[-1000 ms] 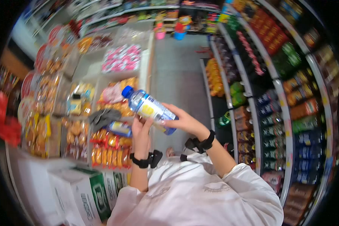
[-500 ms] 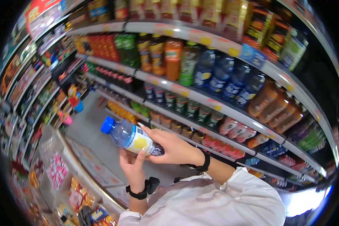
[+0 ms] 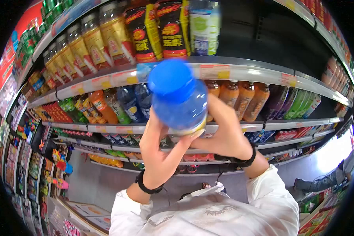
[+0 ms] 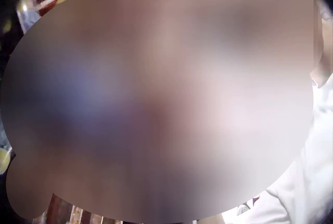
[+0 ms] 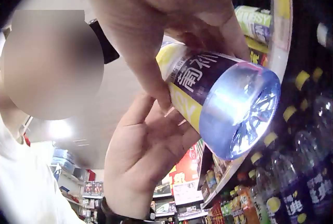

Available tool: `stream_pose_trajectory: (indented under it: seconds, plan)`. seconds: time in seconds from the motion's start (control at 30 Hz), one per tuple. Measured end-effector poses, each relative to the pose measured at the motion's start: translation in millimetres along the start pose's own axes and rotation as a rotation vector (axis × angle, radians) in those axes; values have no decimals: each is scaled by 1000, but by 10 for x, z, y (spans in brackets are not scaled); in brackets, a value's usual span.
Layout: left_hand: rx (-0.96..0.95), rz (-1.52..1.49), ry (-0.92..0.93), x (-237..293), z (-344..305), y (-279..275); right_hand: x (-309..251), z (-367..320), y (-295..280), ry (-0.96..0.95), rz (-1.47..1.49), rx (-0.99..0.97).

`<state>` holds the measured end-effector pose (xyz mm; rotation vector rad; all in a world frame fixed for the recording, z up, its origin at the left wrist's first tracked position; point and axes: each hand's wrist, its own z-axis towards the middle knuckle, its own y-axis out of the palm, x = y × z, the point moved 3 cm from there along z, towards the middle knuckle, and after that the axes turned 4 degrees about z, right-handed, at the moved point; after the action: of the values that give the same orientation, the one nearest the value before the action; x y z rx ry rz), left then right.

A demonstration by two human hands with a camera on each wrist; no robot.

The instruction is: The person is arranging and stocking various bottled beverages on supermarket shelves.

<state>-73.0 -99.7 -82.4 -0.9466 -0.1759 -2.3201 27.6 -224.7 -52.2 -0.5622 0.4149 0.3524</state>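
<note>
A clear bottle (image 3: 179, 103) with a blue cap is held up in front of the chest in the head view, cap towards the camera. The left hand (image 3: 158, 151) grips its lower left side, and the right hand (image 3: 224, 128) curls round its right side. From the right wrist view, the bottle's shiny base (image 5: 240, 112) and its yellow and dark label show. There the right hand (image 5: 161, 21) wraps it from above while the left hand (image 5: 151, 148) supports it from beneath. Most of the left wrist view is blurred, and its hand cannot be made out.
Shelves (image 3: 259, 74) of drinks curve across the front, with tall gold-labelled bottles (image 3: 94, 39) at upper left. Toy-coloured items hang at the far left. A person's leg (image 3: 318, 181) shows at the right, over the grey floor (image 3: 263, 185).
The view has swung from the snack bins and aisle to face the drinks shelves. Both hands have raised the bottle and tipped its cap towards the head camera, still holding it.
</note>
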Motion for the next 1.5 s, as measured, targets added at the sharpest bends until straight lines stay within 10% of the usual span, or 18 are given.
stream_pose_trajectory:
  seconds: [0.57, 1.5]
  plan:
    - [-195, 300, 569, 100, 1205, 1086, 510, 562, -1444, 396, 347, 212]
    - [-236, 803, 700, -435, 1203, 1397, 1280, 1289, -1479, 385, 169, 46]
